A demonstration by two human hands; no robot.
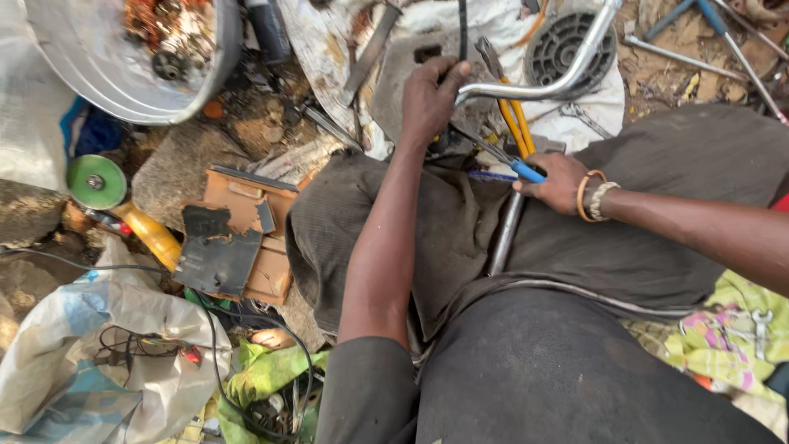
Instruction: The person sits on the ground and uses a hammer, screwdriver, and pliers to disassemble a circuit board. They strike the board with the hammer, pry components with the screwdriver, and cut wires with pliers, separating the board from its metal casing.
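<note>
My left hand grips the end of a chrome bicycle handlebar that curves up and to the right. My right hand, with bangles on its wrist, is shut on the blue handle of a pair of pliers whose jaws point at the handlebar end by my left hand. A chrome tube runs down across my lap, over dark grey cloth. Yellow-handled tools lie just above my right hand.
A metal basin with rusty parts sits top left. An angle grinder with a green disc and yellow body lies at left, beside broken brown and black plastic pieces. White sacks, cables, a black plastic wheel and metal rods surround me.
</note>
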